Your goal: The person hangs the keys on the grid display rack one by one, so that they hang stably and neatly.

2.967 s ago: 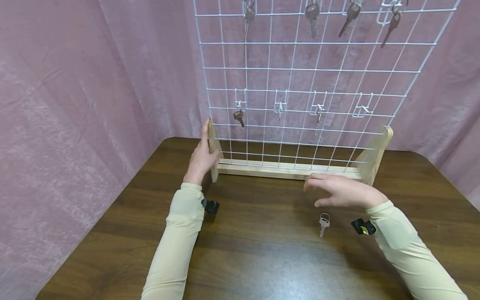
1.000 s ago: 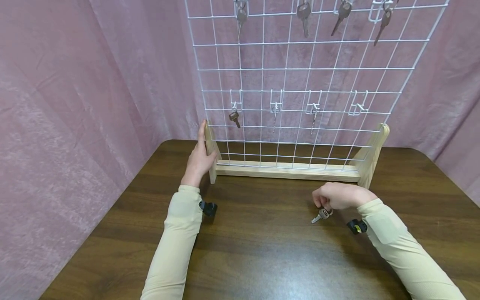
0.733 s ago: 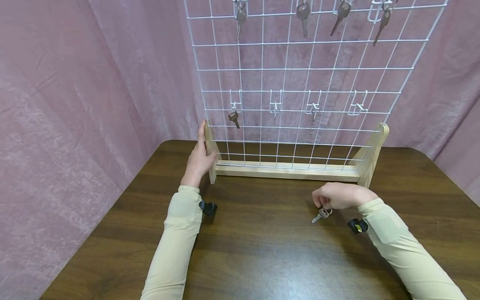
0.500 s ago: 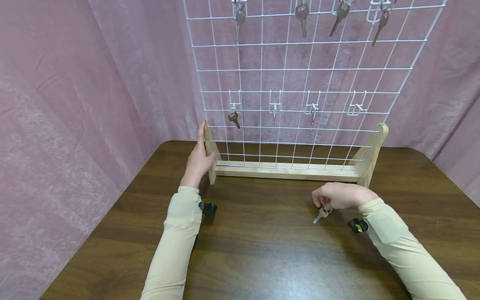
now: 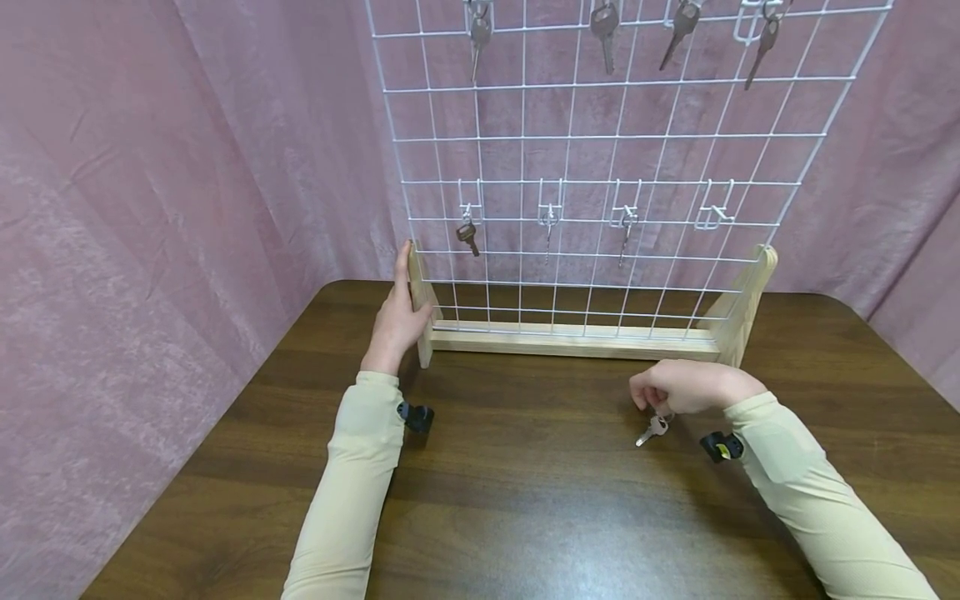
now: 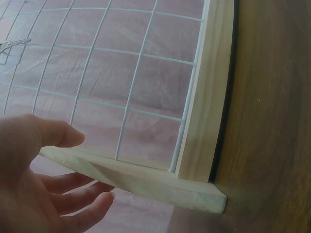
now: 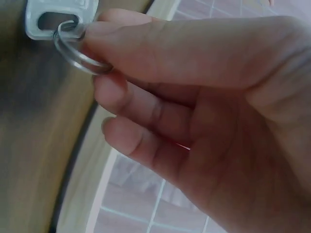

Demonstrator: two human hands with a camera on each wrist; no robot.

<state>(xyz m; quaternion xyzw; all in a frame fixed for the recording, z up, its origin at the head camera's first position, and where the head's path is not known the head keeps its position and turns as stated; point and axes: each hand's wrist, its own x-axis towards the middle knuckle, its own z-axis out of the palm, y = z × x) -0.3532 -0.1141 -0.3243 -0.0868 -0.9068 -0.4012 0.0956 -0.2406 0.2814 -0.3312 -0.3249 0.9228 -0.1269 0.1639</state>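
Between thumb and fingers, my right hand (image 5: pixel 693 386) pinches the metal ring (image 7: pixel 73 56) of a silver key (image 5: pixel 656 428). The key dangles tip down just over the table; whether its tip touches the wood I cannot tell. At the far left, my left hand (image 5: pixel 396 327) holds the wooden side support (image 5: pixel 422 287) of a white wire grid rack (image 5: pixel 596 137). Its thumb lies on the inner side and its fingers on the outer side. A bronze key (image 5: pixel 468 237) hangs on the lower row's leftmost hook, and the rightmost hook (image 5: pixel 716 217) bears no key.
Other keys (image 5: pixel 604 33) hang along the top row, and two thin-looking ones (image 5: pixel 627 237) hang in the lower row. A wooden crossbar (image 5: pixel 570 340) and right support (image 5: pixel 742 308) stand on the brown table (image 5: pixel 525 500). Pink cloth (image 5: pixel 187 208) hangs behind.
The key lay flat on the table with my right hand spread above it; now that hand has its ring and has lately shifted slightly right. My left hand stays on the support.
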